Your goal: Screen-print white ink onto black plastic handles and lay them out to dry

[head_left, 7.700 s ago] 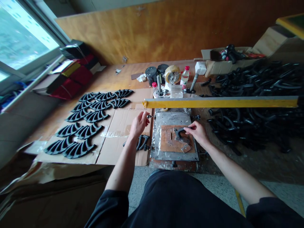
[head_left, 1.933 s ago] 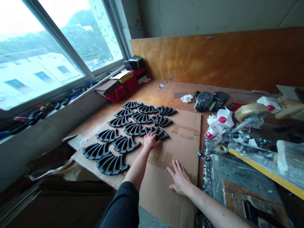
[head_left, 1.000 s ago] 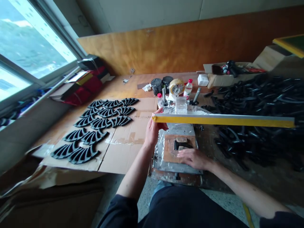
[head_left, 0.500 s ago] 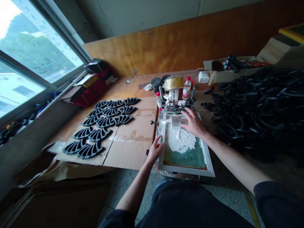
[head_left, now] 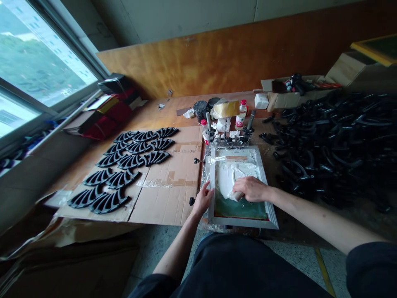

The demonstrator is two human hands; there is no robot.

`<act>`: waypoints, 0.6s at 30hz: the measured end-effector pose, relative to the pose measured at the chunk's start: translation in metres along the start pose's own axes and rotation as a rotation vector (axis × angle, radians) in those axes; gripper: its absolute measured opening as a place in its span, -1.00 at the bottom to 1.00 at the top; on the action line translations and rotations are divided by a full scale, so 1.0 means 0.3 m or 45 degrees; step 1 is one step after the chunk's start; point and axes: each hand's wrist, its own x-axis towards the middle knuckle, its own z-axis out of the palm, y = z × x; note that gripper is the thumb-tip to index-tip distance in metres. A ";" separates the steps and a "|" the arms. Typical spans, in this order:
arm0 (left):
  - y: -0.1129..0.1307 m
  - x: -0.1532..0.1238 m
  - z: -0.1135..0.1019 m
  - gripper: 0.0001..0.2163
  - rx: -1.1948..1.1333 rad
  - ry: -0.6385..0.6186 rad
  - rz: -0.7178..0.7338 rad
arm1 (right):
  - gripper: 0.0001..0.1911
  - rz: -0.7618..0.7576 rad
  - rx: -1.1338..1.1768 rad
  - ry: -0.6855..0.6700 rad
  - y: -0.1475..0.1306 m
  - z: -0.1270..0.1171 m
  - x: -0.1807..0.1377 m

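A silk-screen frame (head_left: pixel 212 213) with pale metal edges lies before me, its green mesh (head_left: pixel 240 209) partly covered with thick white ink (head_left: pixel 225 176). My left hand (head_left: pixel 203 198) is closed at the frame's left edge, thumb toward the top and fingers at the side. Over the middle of the mesh, my right hand (head_left: pixel 252 189) is closed on a squeegee (head_left: pixel 238 195), pressed down in the ink; the hand hides most of it. A brown strip (head_left: pixel 236 157) lies across the frame's far end. Behind it stands the metal hinge clamp (head_left: pixel 229 140).
Several black fan-shaped parts (head_left: pixel 113 201) lie in rows on cardboard (head_left: pixel 166 203) at left. A large heap of black parts (head_left: pixel 316 149) fills the right. Bottles (head_left: pixel 240 116), a dark tub (head_left: pixel 201 109) and a tape roll (head_left: pixel 226 109) stand behind the clamp.
My right hand has moved from the far end of the frame toward me and closed on the squeegee, now in the ink. The left hand stays at the frame's edge.
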 end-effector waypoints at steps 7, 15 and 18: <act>0.016 -0.009 -0.008 -0.41 -0.145 -0.030 0.003 | -0.67 0.078 -0.003 0.225 -0.011 0.064 0.012; 0.117 -0.055 -0.067 -0.35 -0.336 -0.078 0.020 | -0.49 0.432 0.078 0.534 0.046 -0.113 0.138; 0.234 -0.091 -0.119 -0.48 -0.521 -0.051 0.052 | -0.44 0.560 0.079 0.772 0.176 -0.225 0.119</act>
